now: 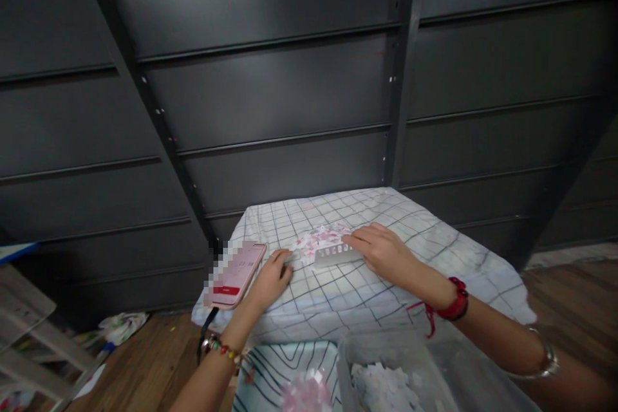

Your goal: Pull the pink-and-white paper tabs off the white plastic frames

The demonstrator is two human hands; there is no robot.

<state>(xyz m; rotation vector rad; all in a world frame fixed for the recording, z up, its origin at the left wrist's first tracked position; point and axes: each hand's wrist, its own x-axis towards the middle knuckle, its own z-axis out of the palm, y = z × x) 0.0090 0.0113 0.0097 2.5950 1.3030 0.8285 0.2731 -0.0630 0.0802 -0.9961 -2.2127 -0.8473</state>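
A checked cloth (pixel 376 212) covers the low table, and a loose pile of small pink and white pieces (pixel 318 238) lies on it. My right hand (pixel 386 254) grips the right end of a translucent strip-shaped tray (pixel 335 257) with a row of small slots, which lies at the near side of the pile. On the left, my left hand (pixel 275 277) rests by the pile with its fingers curled together. Something small and clear shows at its fingertips, too blurred to name.
A phone in a pink case (pixel 239 273) lies left of my left hand, with a cable attached. Nearest me are a patterned tray (pixel 282 357) with pink pieces and a clear plastic box (pixel 434 367) with pale pieces. Dark panels (pixel 290 90) rise behind the table.
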